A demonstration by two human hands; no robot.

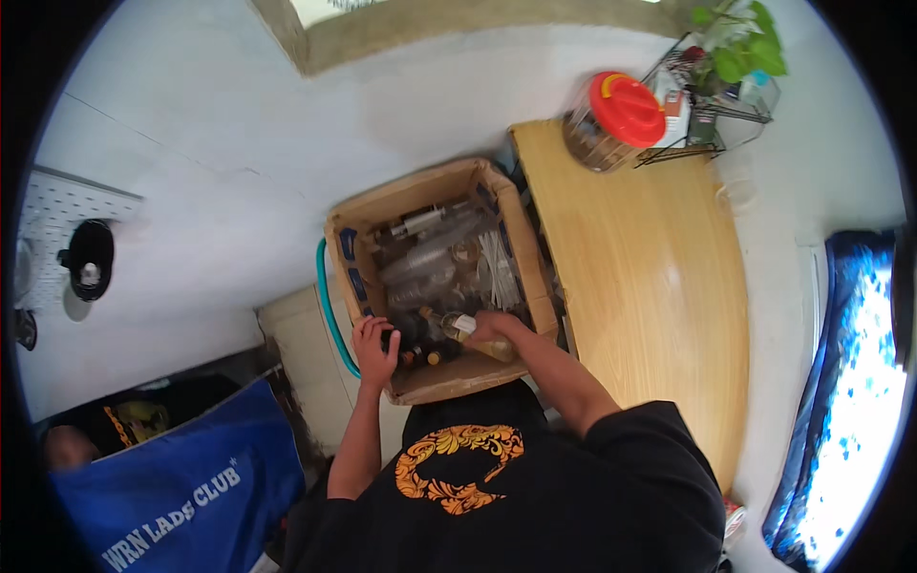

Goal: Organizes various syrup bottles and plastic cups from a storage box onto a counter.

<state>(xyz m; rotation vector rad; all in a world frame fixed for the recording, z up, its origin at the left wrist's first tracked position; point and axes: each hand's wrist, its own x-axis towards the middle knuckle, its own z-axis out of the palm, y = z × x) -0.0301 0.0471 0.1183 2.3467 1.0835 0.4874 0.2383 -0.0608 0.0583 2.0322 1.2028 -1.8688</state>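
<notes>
A brown cardboard box [421,191] stands in front of me, filled with clear plastic packaging, long white pieces and several bottles. My right hand [497,328] reaches into its near right part, closed around a glass bottle [465,325] with a pale label and yellowish contents. The bottle lies tilted, its neck toward the box's middle. On the near left rim, my left hand [376,351] is closed over the box's edge, next to dark bottles. A yellowish cap [434,358] shows on one of these. Packaging and shadow partly hide the box's bottom.
A wooden table [640,277] stands close along the right, bearing a red-lidded jar [616,119] and a wire rack [712,143] with a plant. A teal curved handle [331,315] sticks out at the box's left. Blue fabric [205,477] hangs at lower left.
</notes>
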